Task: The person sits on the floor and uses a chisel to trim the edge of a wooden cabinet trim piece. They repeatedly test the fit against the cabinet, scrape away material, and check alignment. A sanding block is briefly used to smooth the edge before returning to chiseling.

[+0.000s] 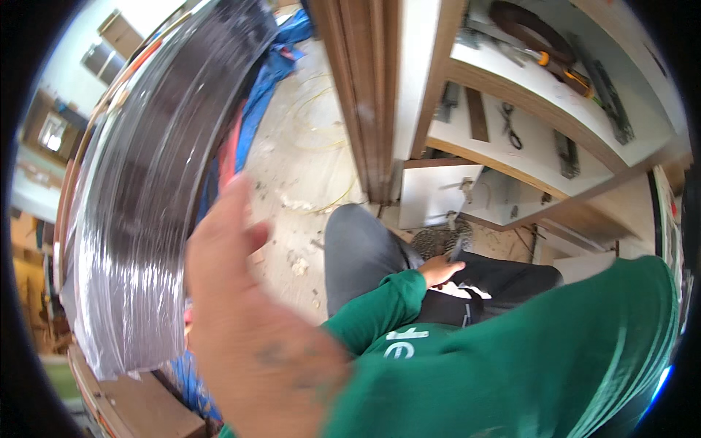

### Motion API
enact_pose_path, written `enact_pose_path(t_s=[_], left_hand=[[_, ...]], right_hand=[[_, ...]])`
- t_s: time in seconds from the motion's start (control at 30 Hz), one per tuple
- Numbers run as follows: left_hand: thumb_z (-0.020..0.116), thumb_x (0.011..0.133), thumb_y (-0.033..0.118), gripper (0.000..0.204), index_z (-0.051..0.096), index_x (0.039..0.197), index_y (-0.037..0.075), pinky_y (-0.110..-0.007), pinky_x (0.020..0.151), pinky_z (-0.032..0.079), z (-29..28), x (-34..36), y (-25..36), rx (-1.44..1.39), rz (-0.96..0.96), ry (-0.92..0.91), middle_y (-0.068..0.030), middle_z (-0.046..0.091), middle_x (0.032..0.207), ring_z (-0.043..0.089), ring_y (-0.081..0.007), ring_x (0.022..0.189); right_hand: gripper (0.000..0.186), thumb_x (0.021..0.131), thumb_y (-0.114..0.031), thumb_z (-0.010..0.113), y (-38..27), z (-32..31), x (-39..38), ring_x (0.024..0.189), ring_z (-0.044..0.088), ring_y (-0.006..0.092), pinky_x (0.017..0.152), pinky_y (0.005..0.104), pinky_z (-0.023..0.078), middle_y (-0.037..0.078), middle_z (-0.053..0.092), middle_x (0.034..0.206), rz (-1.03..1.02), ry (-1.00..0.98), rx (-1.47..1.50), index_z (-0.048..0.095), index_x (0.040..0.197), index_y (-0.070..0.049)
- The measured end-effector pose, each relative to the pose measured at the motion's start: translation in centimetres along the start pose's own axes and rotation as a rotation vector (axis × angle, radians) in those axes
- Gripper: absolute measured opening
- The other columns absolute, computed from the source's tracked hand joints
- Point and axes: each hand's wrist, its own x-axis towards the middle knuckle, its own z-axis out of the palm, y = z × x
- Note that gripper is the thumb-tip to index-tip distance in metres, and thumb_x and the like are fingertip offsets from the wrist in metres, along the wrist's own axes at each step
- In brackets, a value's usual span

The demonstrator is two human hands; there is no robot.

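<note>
My right hand [252,299] reaches across in front of me on the left, large and smeared by motion. It is nearest to the tall dark panel stack [146,197] wrapped in clear plastic film; I cannot tell whether they touch. Its fingers are too blurred to show whether they hold anything. By my lap, my left hand [438,271] is closed around a slim dark grey object [458,252], whose kind I cannot make out. A white patch [461,291] shows just below that hand, against my dark trousers.
To the right, an open cabinet's shelves [540,87] hold scissors [510,125], a brown tape roll [531,31], and metal strips. A brown wooden frame [365,87] stands ahead. Blue sheeting [263,102] runs beside the wrapped stack. Debris and yellow cord [339,196] lie on the floor.
</note>
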Motion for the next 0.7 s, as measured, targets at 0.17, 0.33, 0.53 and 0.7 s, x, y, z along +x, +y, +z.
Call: enact_pose_path(t_s=[0.17, 0.33, 0.53, 0.7], left_hand=[[0.066, 0.095, 0.057, 0.062, 0.073, 0.093, -0.005, -0.045, 0.052, 0.052, 0.0, 0.6, -0.5, 0.098, -0.009, 0.031, -0.0169, 0.067, 0.067, 0.069, -0.029, 0.058], [0.063, 0.09, 0.072, 0.072, 0.07, 0.079, 0.001, -0.048, 0.062, 0.051, -0.4, 0.4, -0.8, 0.163, 0.012, 0.036, -0.0156, 0.07, 0.073, 0.068, -0.0304, 0.067], [0.059, 0.093, 0.068, 0.072, 0.069, 0.064, 0.003, -0.049, 0.062, 0.05, 0.2, 2.6, -2.6, 0.029, 0.005, 0.02, -0.016, 0.067, 0.062, 0.067, -0.0306, 0.058], [0.067, 0.093, 0.063, 0.063, 0.068, 0.071, 0.003, -0.044, 0.059, 0.049, -0.5, 2.7, -4.2, -0.017, -0.083, 0.065, -0.012, 0.067, 0.07, 0.065, -0.0253, 0.062]], right_hand=[[0.011, 0.091, -0.016, 0.068, 0.6, -1.2, -1.5, 0.091, 0.064, 0.0344, 0.082, 0.0515, 0.046, 0.013, 0.066, 0.088, -0.013, -0.01, -0.008, 0.071, 0.089, -0.006], [0.011, 0.09, -0.016, 0.069, 1.0, -2.1, -2.7, 0.088, 0.063, 0.0346, 0.079, 0.0507, 0.045, 0.014, 0.065, 0.086, -0.008, -0.016, -0.033, 0.069, 0.087, -0.005], [0.012, 0.089, -0.014, 0.071, 1.1, -2.4, -2.6, 0.084, 0.062, 0.0349, 0.076, 0.0497, 0.044, 0.014, 0.063, 0.083, -0.021, -0.035, -0.026, 0.067, 0.085, -0.004], [0.014, 0.089, -0.014, 0.072, 0.7, -3.4, -3.4, 0.081, 0.061, 0.0352, 0.074, 0.0488, 0.043, 0.015, 0.061, 0.081, -0.032, -0.07, -0.049, 0.065, 0.083, -0.004]])
